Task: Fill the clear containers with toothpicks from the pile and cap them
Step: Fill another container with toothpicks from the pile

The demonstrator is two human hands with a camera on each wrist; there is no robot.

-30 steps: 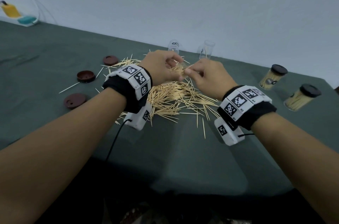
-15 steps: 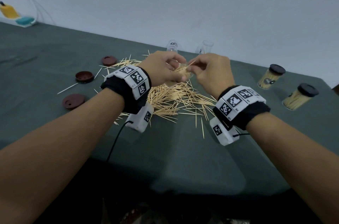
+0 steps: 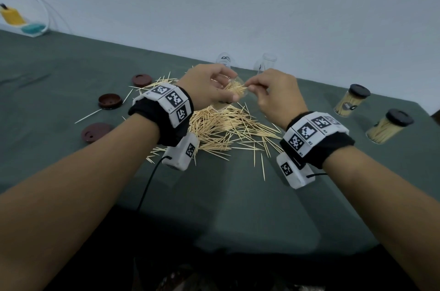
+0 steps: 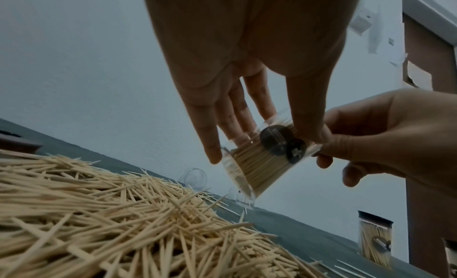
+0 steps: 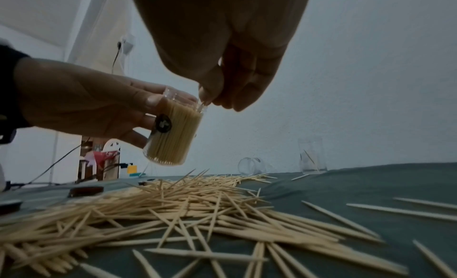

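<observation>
Gripping full container (image 5: pixel 173 133), left hand (image 3: pixel 209 87); right hand (image 3: pixel 276 93) apparently pinching toothpicks at rim.

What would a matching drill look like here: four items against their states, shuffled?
Items:
1. held container
2. far right container
3. brown cap
4. container behind the pile

States:
A. lying on its side, empty
B. loose on the cloth, left of the pile
C. gripped in the left hand, uncapped, nearly full
D. filled, black cap on

Pairs: 1-C, 2-D, 3-B, 4-A
</observation>
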